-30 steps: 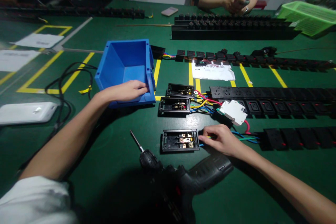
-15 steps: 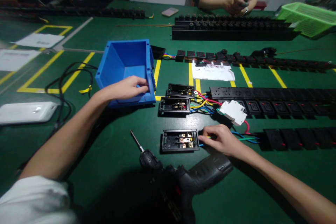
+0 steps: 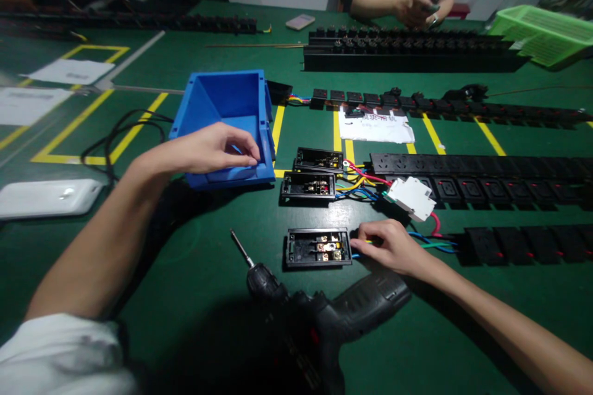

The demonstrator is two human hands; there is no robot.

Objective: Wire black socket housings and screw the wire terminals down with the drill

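My left hand (image 3: 220,149) is over the front of the blue parts bin (image 3: 222,179), thumb and fingertips pinched together. Whatever it may hold is too small to make out. My right hand (image 3: 388,247) is closed on the wires (image 3: 430,245) just right of a black terminal box (image 3: 301,249). This box lies open side up, showing brass terminals at its right end. A cordless drill (image 3: 370,299) with a long bit lies in front of the box, its lower body in dark shadow.
Two similar black boxes (image 3: 309,186) and a white circuit breaker (image 3: 411,198) lie behind. Black socket strips (image 3: 500,245) run to the right. A white device (image 3: 49,199) lies left. Across the table are a green basket (image 3: 542,34) and a person's hands (image 3: 419,7).
My left hand has lifted slightly and drawn back toward the bin's front, its fingertips now pinched in view. My right hand, the terminal box and the drill stay in place.
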